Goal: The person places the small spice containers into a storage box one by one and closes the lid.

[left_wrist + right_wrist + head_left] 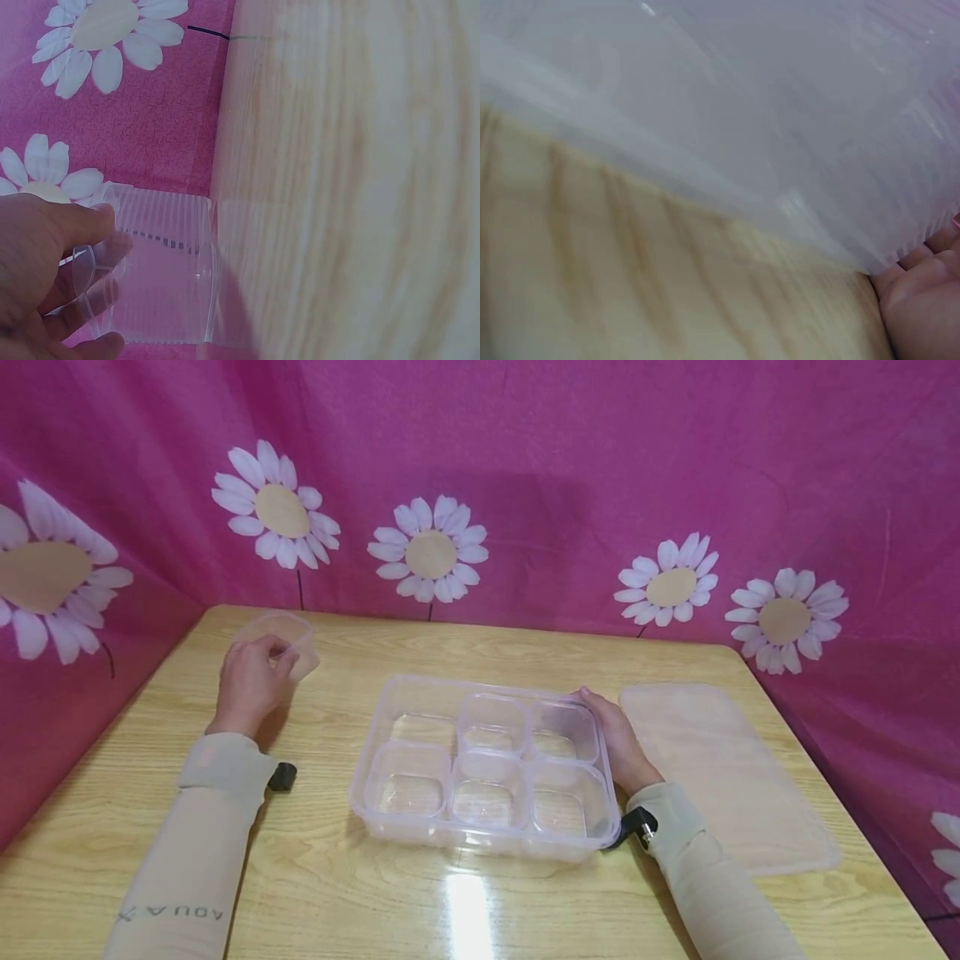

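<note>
At the far left of the table, my left hand [251, 681] pinches a small clear plastic container [302, 662] by its rim. The left wrist view shows the thumb [94, 221] on the near side of this container [161, 270], with fingers visible through the clear plastic and ribs along its wall. My right hand [624, 745] holds the right side of a large clear plastic box [480, 837] near its back corner. Several small clear containers [491, 789] sit inside the box, and its back left section holds none. In the right wrist view, the fingers lie against the box wall [705, 112].
A flat translucent lid [727, 777] lies on the table to the right of the box, beside my right forearm. The wooden table [337, 893] meets a pink cloth [525, 468] with daisies at its back and sides.
</note>
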Available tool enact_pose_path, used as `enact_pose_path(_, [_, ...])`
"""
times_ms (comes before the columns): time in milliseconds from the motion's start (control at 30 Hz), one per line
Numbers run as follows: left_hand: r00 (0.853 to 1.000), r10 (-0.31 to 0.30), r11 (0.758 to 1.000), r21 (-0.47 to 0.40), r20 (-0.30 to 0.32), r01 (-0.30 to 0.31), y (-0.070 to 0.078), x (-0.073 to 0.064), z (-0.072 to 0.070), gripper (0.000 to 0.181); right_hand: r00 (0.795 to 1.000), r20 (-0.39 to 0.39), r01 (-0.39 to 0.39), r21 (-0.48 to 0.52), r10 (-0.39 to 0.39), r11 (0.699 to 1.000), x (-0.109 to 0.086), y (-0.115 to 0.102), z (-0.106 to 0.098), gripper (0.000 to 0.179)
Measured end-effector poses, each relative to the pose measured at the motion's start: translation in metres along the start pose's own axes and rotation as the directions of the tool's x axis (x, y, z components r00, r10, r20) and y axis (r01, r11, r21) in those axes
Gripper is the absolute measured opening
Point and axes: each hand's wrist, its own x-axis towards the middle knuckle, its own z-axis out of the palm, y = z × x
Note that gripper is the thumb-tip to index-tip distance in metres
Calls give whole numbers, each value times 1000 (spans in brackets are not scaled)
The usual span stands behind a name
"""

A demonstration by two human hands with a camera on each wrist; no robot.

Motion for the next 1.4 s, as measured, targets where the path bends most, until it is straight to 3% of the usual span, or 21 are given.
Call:
enact_pose_path(267, [999,-25,1000,20,33,24,1,0,-1,30,1000,-7,8,-59,-8,998,2,2,-1,39])
enact_pose_path(533, [997,-4,997,83,74,-2,2,-1,-2,30,1000,-3,15,-86,-15,996,2,3,-2,40])
enact_pose_path(800, [990,-24,994,111,138,8,4,-2,-4,31,1000,16,12,-16,-12,1000,1,2,-1,41])
enact_pose_path(1100, [991,48,989,133,126,-65,8,-2,-7,28,1000,10,18,3,-18,1000,0,1,-1,41])
enact_pose_path(1400, [983,56,984,158,173,-84,14,-2,-10,26,1000,21,18,9,-19,1000,0,1,0,41])
